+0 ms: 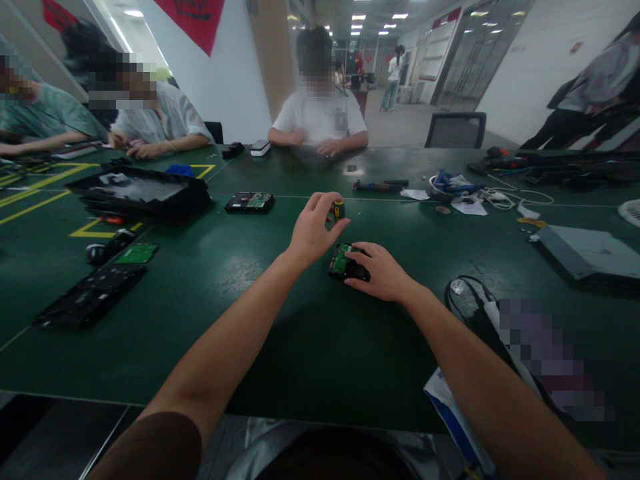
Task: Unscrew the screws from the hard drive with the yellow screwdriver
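Note:
My left hand (315,230) is closed around a small screwdriver (339,212) with a yellow and black handle. The screwdriver stands nearly upright, its thin shaft pointing down at a small black device with a green circuit board (340,262). Whether the tip sits in a screw is too small to tell. From the right, my right hand (377,270) grips that device against the table, thumb along the near edge and fingers over its top. Those fingers cover part of the board.
Across the green table (225,353) lie another opened device (249,202), a black tray (145,190), a black panel (90,297) and a loose green board (137,253). To the right are cables (500,195) and a grey metal box (585,250). A person (320,120) sits opposite.

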`<state>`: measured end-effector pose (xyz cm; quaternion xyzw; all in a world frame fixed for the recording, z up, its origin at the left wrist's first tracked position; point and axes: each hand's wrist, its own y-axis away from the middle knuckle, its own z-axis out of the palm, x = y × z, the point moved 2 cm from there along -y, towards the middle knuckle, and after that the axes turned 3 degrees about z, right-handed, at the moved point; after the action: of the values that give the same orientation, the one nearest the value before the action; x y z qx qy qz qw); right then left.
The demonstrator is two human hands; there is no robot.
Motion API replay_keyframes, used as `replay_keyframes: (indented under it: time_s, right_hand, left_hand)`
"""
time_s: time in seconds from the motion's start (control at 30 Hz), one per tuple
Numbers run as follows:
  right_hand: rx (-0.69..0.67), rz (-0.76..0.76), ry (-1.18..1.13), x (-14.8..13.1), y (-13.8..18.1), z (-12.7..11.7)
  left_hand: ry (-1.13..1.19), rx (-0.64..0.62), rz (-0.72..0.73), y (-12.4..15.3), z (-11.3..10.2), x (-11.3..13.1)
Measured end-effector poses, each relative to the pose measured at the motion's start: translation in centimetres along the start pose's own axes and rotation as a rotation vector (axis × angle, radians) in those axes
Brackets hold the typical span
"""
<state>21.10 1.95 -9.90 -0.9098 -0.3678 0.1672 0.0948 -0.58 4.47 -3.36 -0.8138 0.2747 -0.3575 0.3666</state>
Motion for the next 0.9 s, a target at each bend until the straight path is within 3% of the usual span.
replay_keyframes:
  time_s: [0.3, 0.6, 0.9]
  right_hand:
    - [-0.014, 0.001, 0.0, 0.0, -0.1, -0.1]
    - [-0.014, -0.003, 0.034, -0.1, -0.1, 0.0]
    - [-0.008, 0.035, 0.009, 0.1, 0.0, 0.1]
  left_hand:
    - [0.064, -0.15, 0.068, -0.6, -0.6, 1.2]
    - [0.314, -0.024, -0.141, -0.5, -0.2, 0.8]
    - [0.119, 0.039, -0.027, -0.6, -0.5, 0.8]
